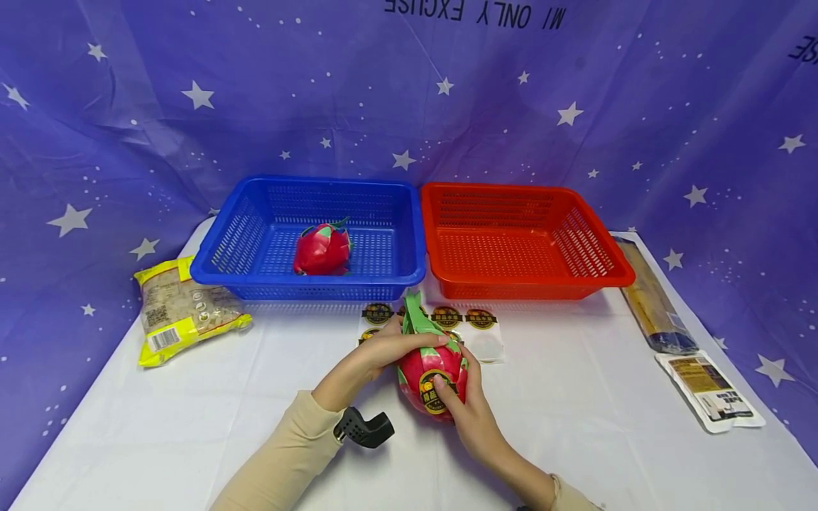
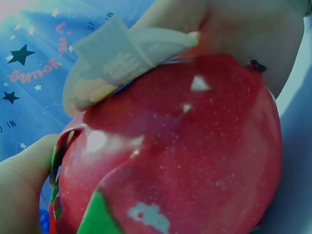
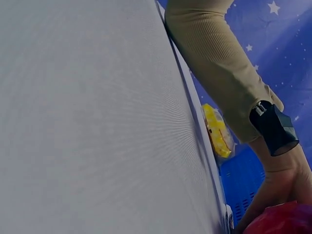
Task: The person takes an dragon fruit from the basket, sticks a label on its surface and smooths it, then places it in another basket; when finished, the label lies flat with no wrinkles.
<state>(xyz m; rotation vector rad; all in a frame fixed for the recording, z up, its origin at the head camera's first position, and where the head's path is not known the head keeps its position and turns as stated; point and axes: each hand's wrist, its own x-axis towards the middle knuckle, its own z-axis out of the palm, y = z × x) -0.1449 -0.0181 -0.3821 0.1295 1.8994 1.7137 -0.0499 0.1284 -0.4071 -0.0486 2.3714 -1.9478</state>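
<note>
Head view: both hands hold a dragon fruit (image 1: 433, 372) on the white table (image 1: 575, 426), just in front of the blue basket (image 1: 255, 241). Left hand (image 1: 383, 349) fingers curl over its top; right hand (image 1: 469, 411) fingers wrap its side, thumb on the round sticker (image 1: 434, 390). Second dragon fruit (image 1: 322, 250) lies inside the blue basket; red basket (image 1: 594, 262) beside it.

Left wrist view: dragon fruit (image 2: 185, 161) fills the frame, fingers (image 2: 19, 190) pressed on it.

Right wrist view: left hand (image 3: 278, 195) on the fruit; right fingers not seen, cannot tell.
</note>
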